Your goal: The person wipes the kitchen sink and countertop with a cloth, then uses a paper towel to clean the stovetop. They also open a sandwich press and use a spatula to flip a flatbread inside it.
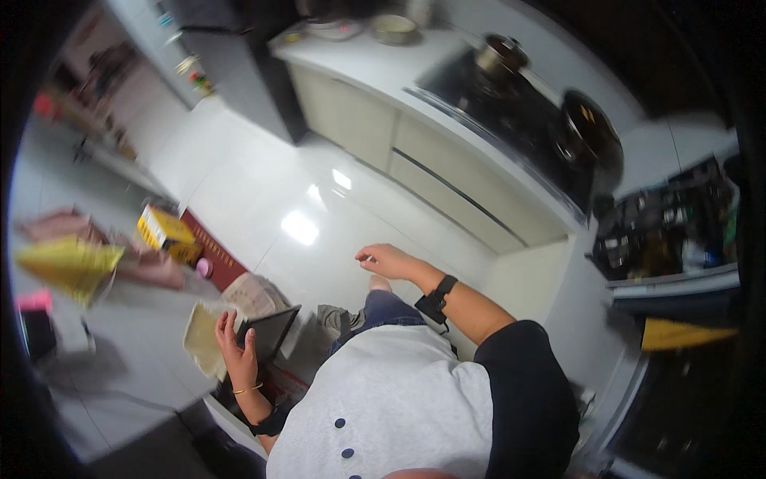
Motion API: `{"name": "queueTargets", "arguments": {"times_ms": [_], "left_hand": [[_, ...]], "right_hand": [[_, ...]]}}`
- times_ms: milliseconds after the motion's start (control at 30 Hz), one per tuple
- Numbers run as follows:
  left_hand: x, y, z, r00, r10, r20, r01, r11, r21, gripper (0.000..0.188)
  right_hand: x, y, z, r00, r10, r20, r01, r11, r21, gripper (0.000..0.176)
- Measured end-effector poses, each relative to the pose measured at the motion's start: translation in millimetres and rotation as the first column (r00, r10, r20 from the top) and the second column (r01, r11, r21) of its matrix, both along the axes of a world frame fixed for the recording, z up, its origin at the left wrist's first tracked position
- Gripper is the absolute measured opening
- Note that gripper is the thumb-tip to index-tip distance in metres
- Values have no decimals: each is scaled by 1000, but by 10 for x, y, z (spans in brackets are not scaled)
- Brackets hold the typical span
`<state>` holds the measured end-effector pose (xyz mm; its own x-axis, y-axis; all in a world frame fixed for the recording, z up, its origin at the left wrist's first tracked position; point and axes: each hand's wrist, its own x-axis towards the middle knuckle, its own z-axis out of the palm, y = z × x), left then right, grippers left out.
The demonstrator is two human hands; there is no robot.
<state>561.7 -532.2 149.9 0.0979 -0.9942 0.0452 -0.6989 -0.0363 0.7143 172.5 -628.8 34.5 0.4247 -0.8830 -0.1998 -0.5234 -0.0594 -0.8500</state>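
My left hand (237, 353) is raised at the lower left, fingers spread and holding nothing, with a gold bangle at its wrist. It is nearest to a pale cream container or bag (203, 340) and a dark flat panel (276, 329); whether it touches them I cannot tell. My right hand (388, 261) hangs over the shiny floor near the middle, its fingers loosely bent with nothing seen in them. A black strap with a small device (440, 299) is around the right forearm.
A black cooktop (467, 90) with a lidded pot (501, 55) and a wok (589, 129) is set in the far counter. A bowl (393, 29) stands left of it. Bottles fill a rack (670, 230) at right. A yellow box (167, 230) and yellow bag (72, 263) lie at left.
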Motion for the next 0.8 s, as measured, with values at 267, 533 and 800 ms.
{"name": "queueTargets", "arguments": {"times_ms": [267,533,800], "left_hand": [[-1191,-1673,-41,864,-480,-152,502,845,185,48],[-2494,-2504,-152,379,-922,74,914,386,129,46],[-3273,-2500,-107,30,-998,50,990,37,134,49]], "right_hand": [[-1314,339,-76,782,-620,56,622,783,-4,27],[-1147,1901,-341,284,-958,-26,959,283,23,26],[-809,3588,-395,-544,-803,-245,759,-347,-551,31]]}}
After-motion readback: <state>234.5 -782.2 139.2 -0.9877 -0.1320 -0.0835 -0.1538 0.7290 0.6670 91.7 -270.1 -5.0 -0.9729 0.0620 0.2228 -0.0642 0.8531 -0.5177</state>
